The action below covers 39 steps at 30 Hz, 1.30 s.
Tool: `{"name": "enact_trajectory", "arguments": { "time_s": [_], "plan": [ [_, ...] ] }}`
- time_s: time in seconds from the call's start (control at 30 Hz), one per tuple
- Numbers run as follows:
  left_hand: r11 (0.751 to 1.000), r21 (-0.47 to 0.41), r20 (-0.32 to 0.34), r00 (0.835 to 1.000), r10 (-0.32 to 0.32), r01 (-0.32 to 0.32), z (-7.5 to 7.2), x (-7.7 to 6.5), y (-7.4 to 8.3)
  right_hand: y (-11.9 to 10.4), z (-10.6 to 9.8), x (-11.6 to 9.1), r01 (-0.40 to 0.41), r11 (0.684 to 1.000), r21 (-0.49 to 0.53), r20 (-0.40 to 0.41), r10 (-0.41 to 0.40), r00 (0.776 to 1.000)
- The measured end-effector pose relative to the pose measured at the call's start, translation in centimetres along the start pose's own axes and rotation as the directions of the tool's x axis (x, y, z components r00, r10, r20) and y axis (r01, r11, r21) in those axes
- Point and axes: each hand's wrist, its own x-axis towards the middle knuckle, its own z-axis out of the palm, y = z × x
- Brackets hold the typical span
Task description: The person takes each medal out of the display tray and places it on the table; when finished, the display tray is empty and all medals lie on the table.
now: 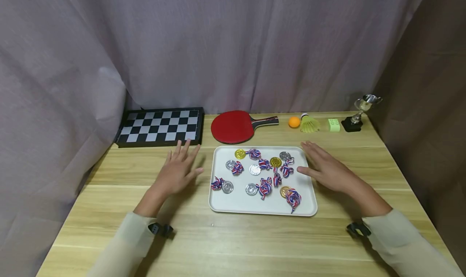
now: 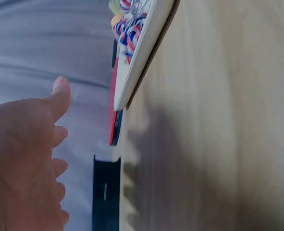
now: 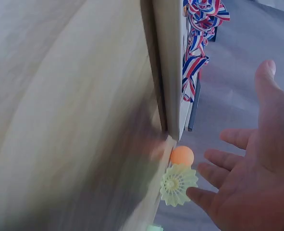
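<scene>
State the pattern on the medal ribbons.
The medal ribbons have red, white and blue stripes, showing best in the right wrist view.

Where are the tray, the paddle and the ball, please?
Tray (image 1: pixel 234 203), head view: bare floor near its lower edge.
Paddle (image 1: pixel 233 127), head view: middle of its red face.
Ball (image 3: pixel 182 155), right wrist view: middle of its orange surface.

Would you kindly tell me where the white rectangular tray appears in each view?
Head: the white rectangular tray, below and right of centre.
Left wrist: the tray, top middle, cut off above.
Right wrist: the tray, upper right of centre, cut off above.
Shared landmark: red, white and blue striped ribbons on it.
</scene>
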Motion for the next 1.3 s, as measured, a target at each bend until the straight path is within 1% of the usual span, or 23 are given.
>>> {"name": "enact_trajectory", "arguments": {
  "time_s": [0.1,0.17,0.23,0.3,0.4,0.5,0.6,0.67,0.73,0.77,0.9,1.0,1.13,1.3],
  "plan": [
    [0.993,-0.114,0.006,1.0,0.031,-0.03,0.6,-0.1,0.5,-0.3,0.1,0.4,0.006,0.999,0.043,0.006,-0.006,1.0],
    [0.98,-0.195,0.015,0.999,0.05,-0.046,1.1,-0.1,0.8,-0.5,0.2,0.6,0.008,0.998,0.064,0.008,-0.009,1.0],
    [0.957,-0.283,0.029,0.997,0.072,-0.061,1.6,-0.1,1.1,-0.7,0.3,0.9,0.009,0.997,0.082,0.01,-0.01,1.0],
    [0.929,-0.364,0.044,0.995,0.092,-0.07,2.1,0.0,1.4,-0.8,0.4,1.2,0.015,0.995,0.096,0.01,-0.016,1.0],
    [0.883,-0.467,0.07,0.994,0.088,-0.045,2.6,0.2,1.7,-1.1,0.6,1.6,0.012,0.992,0.124,0.012,-0.013,1.0],
    [0.841,-0.541,0.103,0.994,0.044,0.018,3.1,0.5,2.1,-1.4,0.7,2.0,-0.006,0.984,0.177,0.018,0.003,1.0],
    [0.805,-0.588,0.127,0.992,-0.005,0.079,3.5,0.7,2.4,-1.7,0.8,2.2,-0.028,0.969,0.244,0.019,0.024,1.0],
    [0.789,-0.607,0.136,0.991,-0.021,0.1,3.9,0.9,2.5,-1.8,0.8,2.3,-0.032,0.958,0.285,0.012,0.03,0.999],
    [0.786,-0.61,0.133,0.991,-0.022,0.099,4.2,0.9,2.5,-2.0,1.0,2.4,-0.043,0.949,0.313,0.007,0.043,0.999],
    [0.786,-0.612,0.127,0.992,-0.013,0.089,4.3,0.9,2.6,-2.0,1.1,2.5,-0.049,0.945,0.322,0.006,0.05,0.999],
    [0.795,-0.605,0.118,0.992,0.036,0.043,4.5,0.8,2.7,-2.1,1.7,2.6,-0.091,0.937,0.337,0.019,0.09,0.996],
    [0.802,-0.596,0.12,0.991,0.061,0.023,4.4,0.6,2.7,-1.9,2.1,2.8,-0.115,0.935,0.336,0.032,0.111,0.993],
    [0.805,-0.592,0.138,0.989,0.049,0.043,4.3,0.6,2.5,-1.4,2.5,3.3,-0.108,0.932,0.346,0.011,0.111,0.994],
    [0.798,-0.597,0.154,0.988,0.018,0.079,4.1,0.5,2.3,-1.1,2.8,4.2,-0.084,0.929,0.361,-0.037,0.104,0.994]
  ]
}}
